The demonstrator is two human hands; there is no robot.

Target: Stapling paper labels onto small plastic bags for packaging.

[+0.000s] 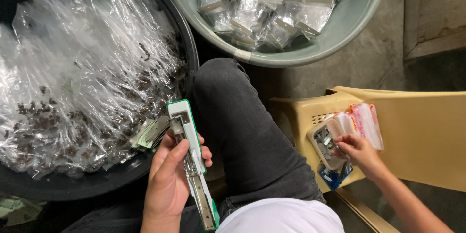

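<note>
My left hand (167, 179) grips a green and white stapler (191, 157) that is flipped open, its metal staple channel showing, held over my left thigh. My right hand (357, 153) reaches into a small beige tray of staples (323, 140) on a yellow plastic stool (422, 136), with fingertips pinching at something in the tray. Whether it holds a staple strip I cannot tell. A stack of small clear packets with red-printed tops (364, 123) lies beside the tray.
A black tub (191, 53) at left is heaped with clear bags of brown bits. A grey-green basin (349, 24) at the top holds sealed bags with card headers. A blue staple box (332, 177) sits at the stool's edge. My knee in dark jeans (242, 121) is central.
</note>
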